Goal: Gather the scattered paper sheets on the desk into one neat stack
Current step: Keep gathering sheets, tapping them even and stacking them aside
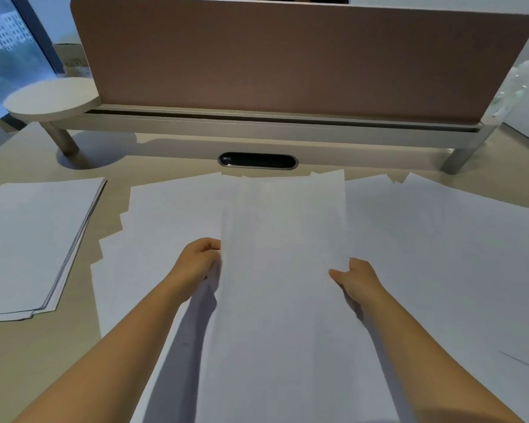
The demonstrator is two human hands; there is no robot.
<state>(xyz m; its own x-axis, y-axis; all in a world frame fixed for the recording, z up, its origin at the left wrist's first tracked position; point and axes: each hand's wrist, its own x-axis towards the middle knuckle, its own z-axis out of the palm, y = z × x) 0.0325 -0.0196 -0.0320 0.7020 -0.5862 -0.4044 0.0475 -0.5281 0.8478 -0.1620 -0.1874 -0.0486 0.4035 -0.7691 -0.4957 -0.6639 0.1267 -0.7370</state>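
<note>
The left hand (200,264) and right hand (356,279) grip 1 raised sheaf of paper (284,270) by its sides, with 1 stack (34,242) at 9 o'clock.

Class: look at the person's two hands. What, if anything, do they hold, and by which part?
Both hold one bundle of white paper sheets by its long side edges: the left hand has its grip on the left edge, the right hand on the right edge.

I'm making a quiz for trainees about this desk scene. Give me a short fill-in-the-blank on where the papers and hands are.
1. The left hand and right hand grip one bundle of sheets by its two long ____.
2. The separate stack lies to the person's ____.
3. The oval cable port sits in the ____.
4. The divider panel is ____ in colour.

Missing words: edges; left; desk; brown
</note>
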